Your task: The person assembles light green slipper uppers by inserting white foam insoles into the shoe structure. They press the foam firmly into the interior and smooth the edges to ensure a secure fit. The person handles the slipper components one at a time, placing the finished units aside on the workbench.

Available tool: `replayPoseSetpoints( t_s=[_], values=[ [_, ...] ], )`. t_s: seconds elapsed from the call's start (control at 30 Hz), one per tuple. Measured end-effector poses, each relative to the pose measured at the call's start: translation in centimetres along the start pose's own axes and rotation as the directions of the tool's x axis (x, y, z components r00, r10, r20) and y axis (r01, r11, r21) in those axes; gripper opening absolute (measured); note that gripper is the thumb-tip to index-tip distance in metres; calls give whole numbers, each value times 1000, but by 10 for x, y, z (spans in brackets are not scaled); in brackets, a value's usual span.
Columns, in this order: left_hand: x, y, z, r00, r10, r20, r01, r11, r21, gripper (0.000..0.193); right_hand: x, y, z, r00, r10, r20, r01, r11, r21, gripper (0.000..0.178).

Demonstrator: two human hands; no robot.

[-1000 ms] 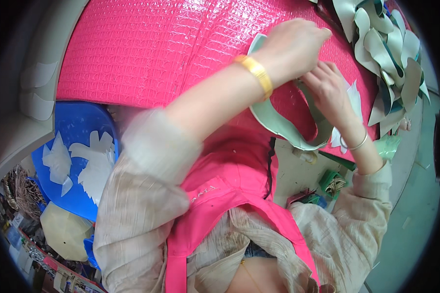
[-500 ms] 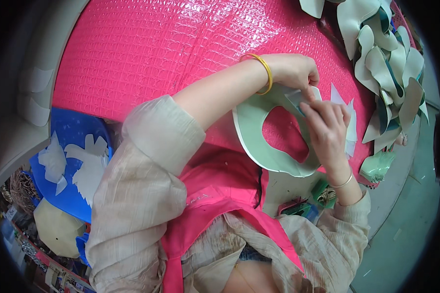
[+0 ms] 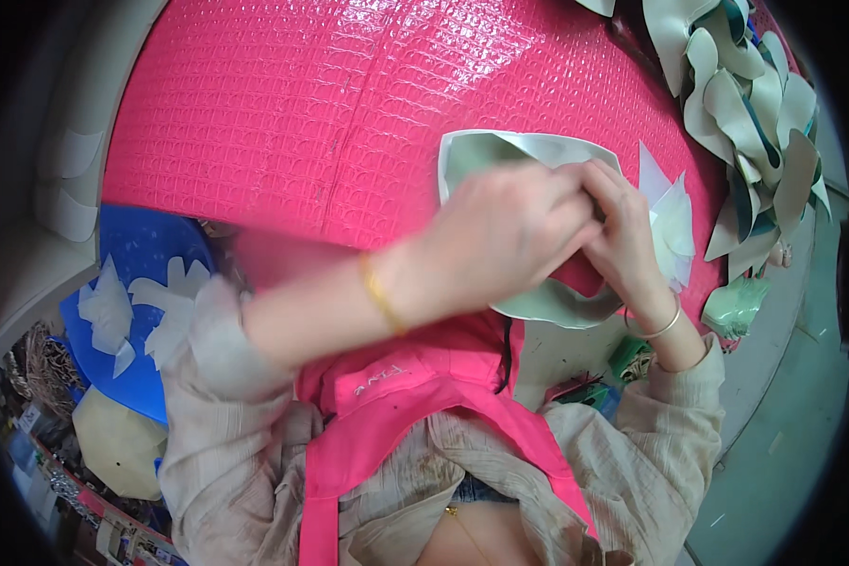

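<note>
A ring-shaped piece (image 3: 575, 149), pale green inside with a white border, stands partly bent up over the pink table in front of me. My right hand (image 3: 624, 238) has its fingers curled at the right side of this piece and grips it there. Against those fingers, my left hand (image 3: 509, 222) crosses over the middle of the piece, blurred by motion, its fingers bent closed. Whatever lies between the left fingertips is hidden. Just right of my right hand, thin translucent sheets (image 3: 672, 231) with pointed corners lie on the table.
Curled white pieces with teal undersides (image 3: 745, 123) are heaped at the far right. A small stack of light green sheets (image 3: 734, 307) sits below them. On the left, a blue tub (image 3: 127, 222) holds white scraps (image 3: 108, 307), beside a grey panel (image 3: 38, 264).
My left hand has come from the far edge toward me and to the left. The ring-shaped piece, flatter before, is now bent up, and my right hand stays at its right side.
</note>
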State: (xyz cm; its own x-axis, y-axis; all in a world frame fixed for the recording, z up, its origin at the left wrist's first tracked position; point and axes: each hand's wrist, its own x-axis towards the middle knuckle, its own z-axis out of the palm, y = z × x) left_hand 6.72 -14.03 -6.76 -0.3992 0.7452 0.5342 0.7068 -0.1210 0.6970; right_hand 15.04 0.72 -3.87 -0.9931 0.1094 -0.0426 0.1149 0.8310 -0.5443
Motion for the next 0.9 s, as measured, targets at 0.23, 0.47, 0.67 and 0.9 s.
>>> replayPoseSetpoints(
  t_s=[0.23, 0.47, 0.67, 0.9],
  values=[
    [-59, 6, 23, 966, -232, 112, 170, 902, 397, 37, 10, 2, 10, 993, 17, 119, -7, 996, -87, 16],
    [-61, -3, 28, 989, -144, 20, 123, 900, 419, 37, 34, 11, 1, 971, 147, 191, -86, 952, -293, 23],
    [-39, 6, 35, 960, -183, 213, 1, 761, 649, 31, 39, 24, 5, 972, 143, 186, -102, 971, -214, 29],
    [-41, -4, 43, 993, -93, 71, 38, 830, 556, 26, 30, 24, 3, 981, 157, 115, -132, 970, -203, 31]
  ],
)
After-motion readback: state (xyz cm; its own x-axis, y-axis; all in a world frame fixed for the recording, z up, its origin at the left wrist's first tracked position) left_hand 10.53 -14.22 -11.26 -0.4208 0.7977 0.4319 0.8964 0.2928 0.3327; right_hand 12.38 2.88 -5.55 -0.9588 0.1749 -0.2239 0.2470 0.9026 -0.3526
